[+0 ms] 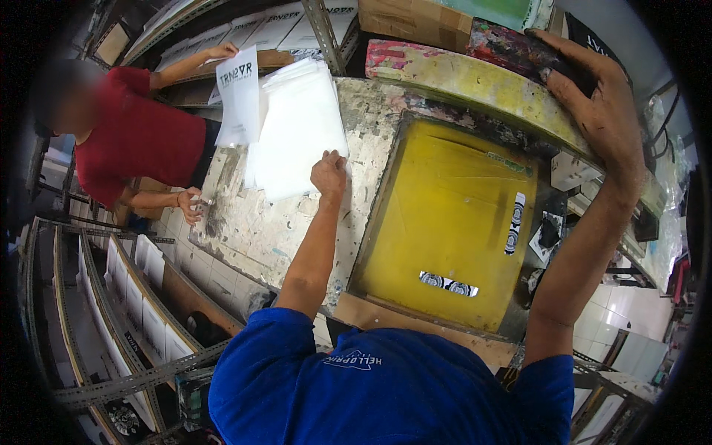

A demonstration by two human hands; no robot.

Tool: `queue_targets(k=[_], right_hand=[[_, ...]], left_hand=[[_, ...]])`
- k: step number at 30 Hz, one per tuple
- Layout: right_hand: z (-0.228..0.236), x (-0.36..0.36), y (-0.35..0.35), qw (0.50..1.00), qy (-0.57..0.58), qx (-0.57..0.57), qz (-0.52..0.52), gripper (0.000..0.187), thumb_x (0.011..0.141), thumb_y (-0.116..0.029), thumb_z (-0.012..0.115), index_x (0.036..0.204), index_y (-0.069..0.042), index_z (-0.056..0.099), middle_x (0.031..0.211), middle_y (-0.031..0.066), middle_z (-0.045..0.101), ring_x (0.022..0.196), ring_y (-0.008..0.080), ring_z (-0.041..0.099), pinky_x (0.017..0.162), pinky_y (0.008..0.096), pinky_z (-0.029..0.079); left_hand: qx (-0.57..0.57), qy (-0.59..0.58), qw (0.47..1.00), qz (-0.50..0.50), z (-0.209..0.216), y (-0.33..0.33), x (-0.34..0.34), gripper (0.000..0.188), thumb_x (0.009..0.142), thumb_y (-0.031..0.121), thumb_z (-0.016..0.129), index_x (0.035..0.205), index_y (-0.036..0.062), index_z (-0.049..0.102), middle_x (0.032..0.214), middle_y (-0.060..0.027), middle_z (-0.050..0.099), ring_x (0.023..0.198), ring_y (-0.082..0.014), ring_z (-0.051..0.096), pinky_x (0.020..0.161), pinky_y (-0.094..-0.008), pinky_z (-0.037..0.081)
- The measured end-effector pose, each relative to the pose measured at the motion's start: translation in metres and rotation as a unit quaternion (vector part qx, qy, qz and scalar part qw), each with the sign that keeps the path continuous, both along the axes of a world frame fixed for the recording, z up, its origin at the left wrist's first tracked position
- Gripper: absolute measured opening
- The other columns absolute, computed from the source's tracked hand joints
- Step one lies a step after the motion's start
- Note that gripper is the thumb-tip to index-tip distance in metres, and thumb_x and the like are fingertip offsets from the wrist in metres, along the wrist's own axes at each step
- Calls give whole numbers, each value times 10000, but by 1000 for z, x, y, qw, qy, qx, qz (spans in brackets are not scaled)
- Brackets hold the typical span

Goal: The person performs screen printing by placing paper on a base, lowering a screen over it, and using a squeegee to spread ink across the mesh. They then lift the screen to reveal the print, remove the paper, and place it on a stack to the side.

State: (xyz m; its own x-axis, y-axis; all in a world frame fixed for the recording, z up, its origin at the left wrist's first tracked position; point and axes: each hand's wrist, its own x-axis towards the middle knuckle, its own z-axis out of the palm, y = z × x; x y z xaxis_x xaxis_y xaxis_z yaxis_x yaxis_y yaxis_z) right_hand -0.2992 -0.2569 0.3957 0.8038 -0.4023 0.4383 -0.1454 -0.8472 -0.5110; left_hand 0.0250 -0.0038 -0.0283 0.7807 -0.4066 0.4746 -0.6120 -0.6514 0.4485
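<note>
My left hand (330,173) is at the right edge of a stack of thin white sheets (293,137) on the worktable (278,233). Its fingers are pinched together on the sheet edge. My right hand (599,100) reaches up to the far right, thumb and fingers curled round the end of a dark, red-and-black ink-stained block (508,50). That block lies against a long, raised, yellow-stained frame (475,89). Between my arms is a flat yellow board (445,222) bearing two black-and-white patterned strips (515,222).
At left, a co-worker in a red shirt (144,133) holds up a white printed sheet (237,96). Metal racks with white panels (148,274) stand at lower left, and another shelf (259,37) behind. A cardboard box (415,22) sits beyond the frame.
</note>
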Motion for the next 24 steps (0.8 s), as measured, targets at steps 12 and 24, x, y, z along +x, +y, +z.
queue_targets(k=[12, 24], right_hand=[[2, -2, 12, 996, 0, -73, -51, 425, 867, -124, 689, 1288, -63, 694, 1067, 146, 741, 885, 177, 676, 855, 295, 528], [21, 2, 42, 992, 17, -98, -83, 440, 850, -262, 717, 1225, -32, 723, 1027, 166, 768, 865, 229, 694, 860, 333, 531]], left_hand=[[136, 170, 931, -292, 64, 12, -130, 428, 940, 387, 675, 1277, 124, 692, 1494, -113, 535, 1446, -405, 397, 1185, -558, 283], [193, 67, 855, -476, 23, -75, -222, 638, 897, 471, 675, 1462, 203, 547, 1624, -64, 356, 1524, -374, 232, 1236, -600, 144]])
